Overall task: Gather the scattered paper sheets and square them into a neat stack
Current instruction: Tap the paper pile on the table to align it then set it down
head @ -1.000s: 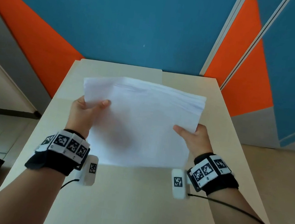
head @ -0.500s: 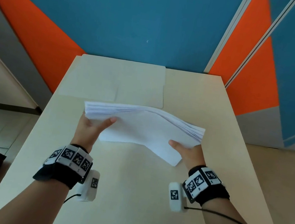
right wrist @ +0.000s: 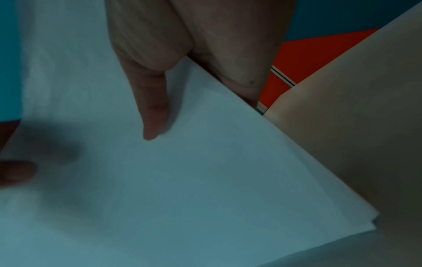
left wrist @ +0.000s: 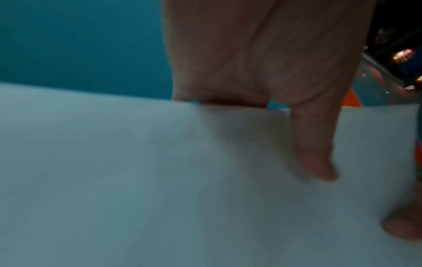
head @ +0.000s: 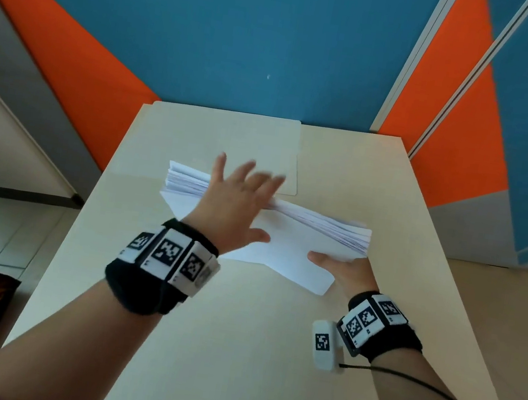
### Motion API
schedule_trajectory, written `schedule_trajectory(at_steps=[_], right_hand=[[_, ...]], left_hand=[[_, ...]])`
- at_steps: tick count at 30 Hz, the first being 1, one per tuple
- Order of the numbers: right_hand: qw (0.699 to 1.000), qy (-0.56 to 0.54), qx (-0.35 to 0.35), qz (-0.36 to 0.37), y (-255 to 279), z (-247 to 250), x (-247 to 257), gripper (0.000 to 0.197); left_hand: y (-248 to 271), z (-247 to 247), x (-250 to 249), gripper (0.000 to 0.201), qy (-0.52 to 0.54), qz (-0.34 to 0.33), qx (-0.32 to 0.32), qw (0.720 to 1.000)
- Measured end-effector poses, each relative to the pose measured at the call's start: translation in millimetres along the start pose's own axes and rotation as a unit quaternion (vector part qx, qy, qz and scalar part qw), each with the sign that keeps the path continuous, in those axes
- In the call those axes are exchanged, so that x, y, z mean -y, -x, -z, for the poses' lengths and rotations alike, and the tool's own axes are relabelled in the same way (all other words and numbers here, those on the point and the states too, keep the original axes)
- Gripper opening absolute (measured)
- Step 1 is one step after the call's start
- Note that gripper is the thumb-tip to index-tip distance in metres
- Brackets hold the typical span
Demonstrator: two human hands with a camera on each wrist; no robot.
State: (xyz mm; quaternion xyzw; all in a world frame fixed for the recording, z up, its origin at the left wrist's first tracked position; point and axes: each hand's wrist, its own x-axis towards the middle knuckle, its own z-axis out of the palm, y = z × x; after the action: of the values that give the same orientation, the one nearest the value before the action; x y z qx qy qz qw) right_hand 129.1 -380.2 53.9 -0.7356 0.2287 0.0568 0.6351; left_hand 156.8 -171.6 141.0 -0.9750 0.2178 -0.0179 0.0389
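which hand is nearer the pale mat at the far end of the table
Left. The left hand reaches over the paper stack, its fingertips by the pale mat's near right corner. The right hand grips the stack's near right side, farther back.

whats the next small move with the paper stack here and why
Probably pat the left hand down along the top edges of the paper stack to level them. That hand is open, fingers spread over the upper edge, while the right hand grips the right end with its thumb on the near face. The sheet edges look fanned and uneven, and the stack stands on its lower edge on the table.
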Motion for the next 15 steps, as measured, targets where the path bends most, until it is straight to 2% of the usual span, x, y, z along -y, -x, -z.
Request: schedule_trajectory(at_steps=[1,2,4,6,9,12,15], right_hand=[[1.0,-0.004,0.008,0.004,1,1,1,0.048],[1.0,-0.008,0.014,0.008,1,2,1,0.045],[0.999,-0.021,0.024,0.013,3,2,4,0.034],[0.998,-0.039,0.035,0.043,3,2,5,0.032],[0.996,-0.043,0.039,0.07,4,1,10,0.034],[0.995,-0.043,0.047,0.083,2,2,9,0.031],[0.994,-0.046,0.052,0.087,3,2,10,0.031]], left_hand=[[-3,-2,-3,0.079,-0.018,0.0,0.021,1.0],[-4,-4,-4,0.07,-0.013,-0.002,0.0,1.0],[-5,-4,-4,0.057,0.02,-0.016,-0.116,0.993],[-8,-9,-3,0.048,0.036,-0.057,-0.198,0.978],[-11,-16,-6,0.035,0.069,-0.116,-0.232,0.963],[-8,-20,-2,0.012,0.154,-0.114,-0.251,0.949],[-2,-27,6,0.022,0.204,-0.106,-0.274,0.934]])
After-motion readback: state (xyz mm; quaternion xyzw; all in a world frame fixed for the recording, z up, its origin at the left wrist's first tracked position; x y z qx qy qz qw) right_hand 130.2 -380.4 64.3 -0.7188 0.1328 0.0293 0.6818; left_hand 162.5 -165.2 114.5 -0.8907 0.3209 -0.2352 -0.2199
